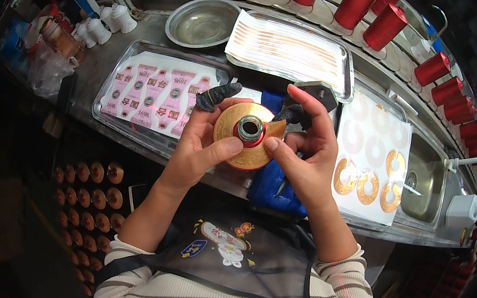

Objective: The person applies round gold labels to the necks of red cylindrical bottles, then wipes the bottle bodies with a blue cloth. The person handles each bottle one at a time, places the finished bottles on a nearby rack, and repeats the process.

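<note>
A red bottle stands with its open mouth [250, 127] facing me, and a ring-shaped gold label [229, 152] lies round its neck on the shoulder. My left hand [195, 150] is closed on the bottle's left side, its thumb pressing near the neck. Between thumb and fingers, my right hand [310, 166] pinches a raised end of the gold label at the right of the neck; its index finger points up. Dark finger covers sit on a finger of each hand. The bottle's lower body is hidden beneath its shoulder.
Pink labels lie on a tray [98, 107] at left, beside a metal bowl [202, 22]. Another tray [349, 73] holds gold strips. C-shaped gold labels fill a sheet [351, 207] near the sink [424, 200]. Red bottles [386, 27] line the conveyor; a blue block [272, 191] sits below my hands.
</note>
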Available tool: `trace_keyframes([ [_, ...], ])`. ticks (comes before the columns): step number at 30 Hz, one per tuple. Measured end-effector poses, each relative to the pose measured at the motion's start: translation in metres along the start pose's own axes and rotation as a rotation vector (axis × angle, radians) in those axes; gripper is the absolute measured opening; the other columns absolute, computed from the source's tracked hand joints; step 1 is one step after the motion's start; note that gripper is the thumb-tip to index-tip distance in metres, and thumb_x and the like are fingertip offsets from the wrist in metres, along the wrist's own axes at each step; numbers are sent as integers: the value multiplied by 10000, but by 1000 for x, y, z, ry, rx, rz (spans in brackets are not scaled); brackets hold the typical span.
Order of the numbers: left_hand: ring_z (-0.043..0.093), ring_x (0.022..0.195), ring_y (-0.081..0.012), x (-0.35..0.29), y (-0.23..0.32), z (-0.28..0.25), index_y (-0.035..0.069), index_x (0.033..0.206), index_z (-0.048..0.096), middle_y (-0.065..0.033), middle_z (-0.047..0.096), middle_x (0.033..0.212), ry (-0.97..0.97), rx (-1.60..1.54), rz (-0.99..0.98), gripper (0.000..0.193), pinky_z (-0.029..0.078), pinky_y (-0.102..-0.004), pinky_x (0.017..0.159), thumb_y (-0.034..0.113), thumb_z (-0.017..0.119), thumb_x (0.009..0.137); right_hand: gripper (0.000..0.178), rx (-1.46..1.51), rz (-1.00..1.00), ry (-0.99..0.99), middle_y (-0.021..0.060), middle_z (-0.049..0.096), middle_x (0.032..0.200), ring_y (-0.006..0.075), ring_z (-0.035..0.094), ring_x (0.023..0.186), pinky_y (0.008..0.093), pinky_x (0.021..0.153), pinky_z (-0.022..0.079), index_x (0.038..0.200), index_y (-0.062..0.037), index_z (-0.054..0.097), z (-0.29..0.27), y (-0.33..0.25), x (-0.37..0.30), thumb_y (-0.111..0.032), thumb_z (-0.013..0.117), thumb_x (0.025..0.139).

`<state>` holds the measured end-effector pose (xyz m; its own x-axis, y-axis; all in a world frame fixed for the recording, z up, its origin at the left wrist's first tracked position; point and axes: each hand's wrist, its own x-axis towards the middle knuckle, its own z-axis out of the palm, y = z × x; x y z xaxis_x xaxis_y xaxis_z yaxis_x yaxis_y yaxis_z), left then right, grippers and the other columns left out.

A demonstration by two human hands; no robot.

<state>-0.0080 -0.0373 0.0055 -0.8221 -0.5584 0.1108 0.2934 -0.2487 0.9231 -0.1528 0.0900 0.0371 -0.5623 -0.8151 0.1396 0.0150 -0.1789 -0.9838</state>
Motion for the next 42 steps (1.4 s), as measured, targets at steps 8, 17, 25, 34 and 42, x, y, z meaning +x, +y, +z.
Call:
trace_keyframes([
  [8,470,1352,-233,-21,-16,20,19,1458,368,-139,409,1481,136,198,198,1002,399,-378,1122,89,935,635,494,83,185,92,-62,559,702,-3,420,511,172,473,295,1356,-17,527,-2,6,1,-28,619,871],
  [17,522,1290,-208,7,10,-12,0,1458,439,-110,514,1400,-136,86,63,894,430,-361,1087,64,887,687,431,-18,204,7,13,508,1025,-16,369,540,166,476,285,1195,-27,593,-2,13,-9,-84,741,794],
  [25,595,1203,-205,-1,11,0,-28,1395,509,-137,589,1325,-6,75,13,660,469,-351,1045,21,760,787,443,-24,252,-13,-4,582,1037,-24,458,593,147,546,383,1212,-17,568,2,9,-1,-63,745,808],
  [34,595,1207,-208,0,11,3,-30,1391,510,-149,580,1346,2,74,24,655,470,-350,1042,11,751,784,492,-63,221,-75,8,594,1087,-17,526,657,147,594,436,1235,-8,544,-3,10,-1,-91,776,809],
  [42,598,1201,-206,-1,10,3,-30,1403,497,-152,588,1332,-8,56,33,665,470,-347,1040,13,746,788,490,-17,222,-91,19,584,1113,-16,544,669,144,608,450,1233,-13,547,-3,13,1,-97,787,814],
])
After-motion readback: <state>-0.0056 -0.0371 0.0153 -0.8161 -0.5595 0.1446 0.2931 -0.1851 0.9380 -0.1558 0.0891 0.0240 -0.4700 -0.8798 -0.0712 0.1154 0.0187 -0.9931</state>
